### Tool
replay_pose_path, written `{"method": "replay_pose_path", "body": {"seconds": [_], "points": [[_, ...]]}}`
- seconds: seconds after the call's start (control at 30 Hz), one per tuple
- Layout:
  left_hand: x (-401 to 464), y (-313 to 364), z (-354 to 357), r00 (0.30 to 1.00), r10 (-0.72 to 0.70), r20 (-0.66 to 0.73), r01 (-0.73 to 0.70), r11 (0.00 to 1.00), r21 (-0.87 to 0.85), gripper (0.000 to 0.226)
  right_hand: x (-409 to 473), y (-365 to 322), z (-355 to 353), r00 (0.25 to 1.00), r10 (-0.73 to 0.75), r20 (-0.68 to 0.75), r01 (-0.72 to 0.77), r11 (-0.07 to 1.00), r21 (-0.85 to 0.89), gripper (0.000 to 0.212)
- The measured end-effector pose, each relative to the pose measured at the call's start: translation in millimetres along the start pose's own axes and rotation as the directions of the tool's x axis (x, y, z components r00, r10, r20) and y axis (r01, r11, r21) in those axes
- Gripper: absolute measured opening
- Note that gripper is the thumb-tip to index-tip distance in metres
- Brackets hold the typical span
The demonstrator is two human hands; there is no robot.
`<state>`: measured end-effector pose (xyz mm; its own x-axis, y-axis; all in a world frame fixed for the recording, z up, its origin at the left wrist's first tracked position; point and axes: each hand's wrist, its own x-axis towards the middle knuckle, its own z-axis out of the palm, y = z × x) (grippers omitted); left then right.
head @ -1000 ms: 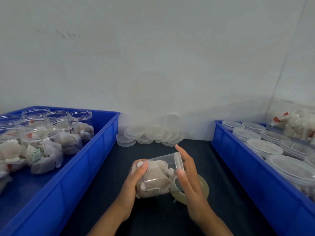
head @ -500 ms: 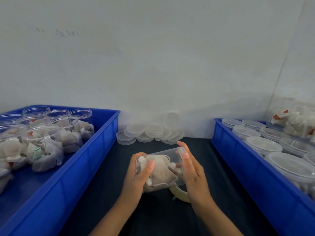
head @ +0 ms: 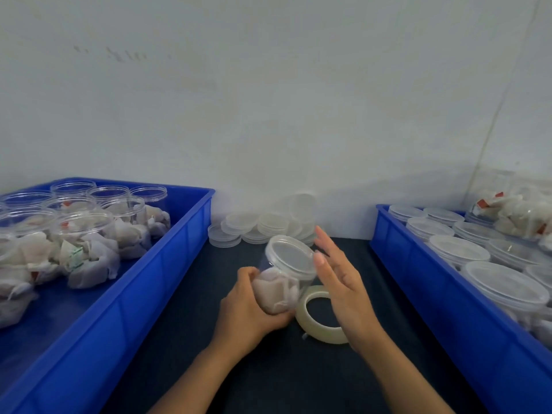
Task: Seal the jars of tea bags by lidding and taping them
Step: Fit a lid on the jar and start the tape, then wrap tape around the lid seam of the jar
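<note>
My left hand [head: 248, 306] grips a clear jar [head: 280, 279] filled with white tea bags, tilted with its top facing up and to the right. A clear lid [head: 291, 256] sits on the jar's mouth. My right hand [head: 340, 279] hovers beside the lid with fingers spread, the thumb tip touching the lid's rim. A roll of clear tape [head: 321, 315] lies flat on the dark table just under my right hand, partly hidden by it.
A blue tray [head: 167, 264] on the left holds several open jars of tea bags [head: 86, 240]. A blue tray [head: 424, 288] on the right holds several lidded jars [head: 460, 249]. Loose clear lids [head: 260, 225] are piled against the white wall.
The jar has turned from lying sideways to tilting lid-up. My right hand has let go of the jar and opened beside the lid. The tape roll is more exposed.
</note>
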<state>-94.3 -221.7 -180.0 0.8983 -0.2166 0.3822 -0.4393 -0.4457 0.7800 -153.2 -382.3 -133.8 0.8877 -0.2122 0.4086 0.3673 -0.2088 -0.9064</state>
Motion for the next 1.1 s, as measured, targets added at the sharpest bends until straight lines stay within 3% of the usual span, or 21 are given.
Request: {"method": "replay_pose_path", "body": {"seconds": [0.07,0.13,0.23,0.33,0.4,0.47,0.53,0.6,0.63,0.7,0.77,0.83,0.93,1.1], "points": [[1.2,-5.2,-0.8,0.995,-0.093,-0.017,0.092,0.994,-0.055,0.076,2.0,3.5,-9.9,0.998,0.057,-0.003,-0.057,0.988,-0.144,0.041],[3.0,-10.2,-1.2,0.992,-0.128,-0.02,0.125,0.988,-0.088,0.071,-4.4,13.5,-22.4,0.988,0.129,0.08,-0.087,0.914,-0.396,0.04],[6.2,-14.0,0.5,0.988,-0.155,0.022,0.157,0.981,-0.118,0.071,-21.1,28.7,-37.2,0.923,0.261,0.284,-0.043,0.801,-0.596,0.058],[7.7,-18.1,1.9,0.986,-0.153,0.062,0.16,0.979,-0.129,0.069,-25.5,35.4,-41.7,0.903,0.295,0.314,0.06,0.637,-0.769,0.068],[7.5,-19.5,3.6,0.983,-0.151,0.105,0.164,0.977,-0.137,0.071,-25.1,34.9,-41.6,0.925,0.233,0.299,0.134,0.537,-0.833,0.052],[6.3,-17.3,6.6,0.986,-0.151,0.07,0.16,0.974,-0.158,0.079,-26.0,32.6,-39.2,0.942,0.171,0.289,0.166,0.51,-0.844,0.029],[3.7,-7.6,6.6,0.982,-0.042,-0.184,0.022,0.994,-0.105,0.092,-29.1,31.7,-36.7,0.949,0.137,0.284,0.19,0.471,-0.862,0.021],[1.4,3.9,3.6,0.854,0.28,-0.438,-0.257,0.96,0.114,0.084,-31.8,31.9,-35.6,0.961,0.111,0.254,0.172,0.482,-0.859,0.019],[0.3,8.9,1.8,0.763,0.445,-0.469,-0.376,0.896,0.238,0.072,-32.7,31.5,-35.4,0.968,0.093,0.233,0.156,0.505,-0.849,0.018],[-3.7,13.8,3.0,0.653,0.659,-0.372,-0.529,0.749,0.399,0.04,-34.3,30.4,-34.9,0.973,0.073,0.218,0.142,0.556,-0.819,0.016],[-10.0,19.0,7.8,0.625,0.761,-0.175,-0.657,0.634,0.408,0.015,-36.9,29.2,-33.3,0.971,0.074,0.227,0.135,0.612,-0.779,0.016],[-14.5,21.8,13.3,0.607,0.794,0.029,-0.747,0.557,0.362,0.009,-39.3,28.2,-31.3,0.97,0.058,0.235,0.14,0.661,-0.738,0.014],[-15.7,27.4,14.3,0.652,0.738,0.175,-0.745,0.579,0.332,0.021,-40.7,28.8,-30.4,0.973,0.034,0.229,0.136,0.717,-0.684,0.01],[-12.6,25.7,7.3,0.711,0.667,0.22,-0.703,0.671,0.236,0.017,-43.3,32.0,-31.4,0.974,0.042,0.221,0.115,0.752,-0.649,0.012]]}}
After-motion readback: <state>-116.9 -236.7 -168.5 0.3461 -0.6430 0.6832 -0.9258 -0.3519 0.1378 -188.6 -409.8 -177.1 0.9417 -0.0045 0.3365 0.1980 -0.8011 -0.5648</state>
